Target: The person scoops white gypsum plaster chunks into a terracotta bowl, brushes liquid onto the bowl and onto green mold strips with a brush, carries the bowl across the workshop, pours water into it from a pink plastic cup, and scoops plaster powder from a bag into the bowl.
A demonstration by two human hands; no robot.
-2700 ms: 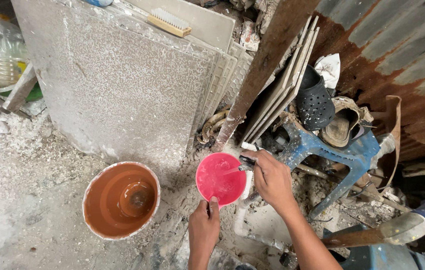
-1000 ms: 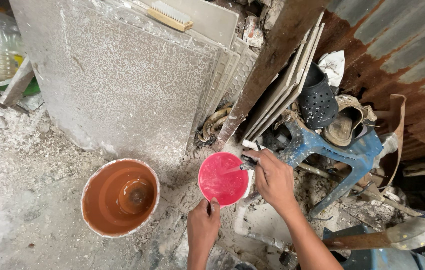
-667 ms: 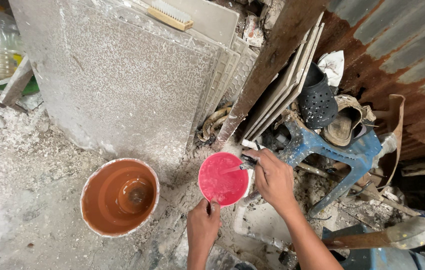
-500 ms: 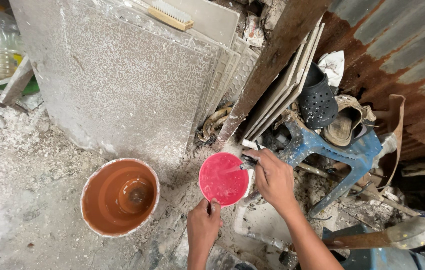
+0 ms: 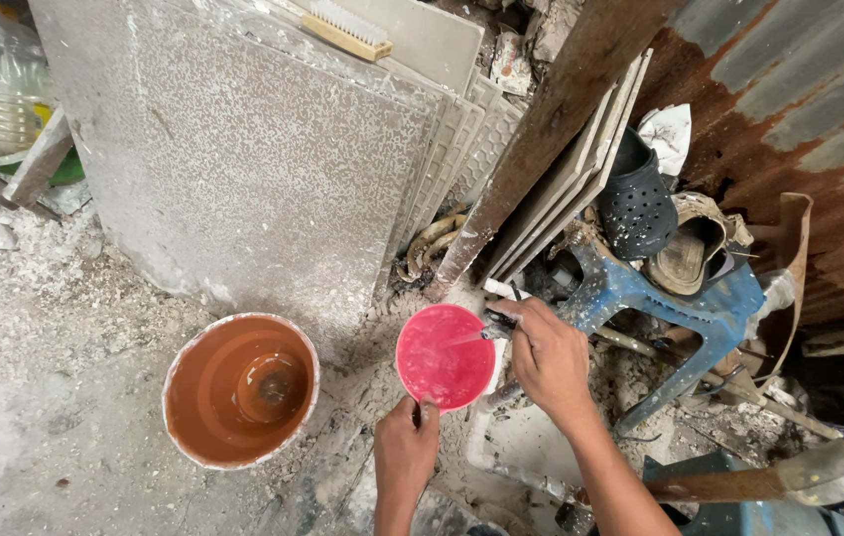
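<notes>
- Left hand (image 5: 404,449) pinches the red bowl (image 5: 445,356) by its rim at 6 o'clock; right hand (image 5: 547,355) is clenched on a small tap (image 5: 494,326) at the bowl's 3 o'clock.
- Risk: the one-point pinch could let the filling bowl tip and spill.
- Count: one red bowl, one orange bucket (image 5: 240,388) at 9 o'clock, one brush (image 5: 347,28).

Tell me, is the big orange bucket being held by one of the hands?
No, the orange bucket sits alone on the ground, while the left hand grips the small red bowl beside it.
</notes>
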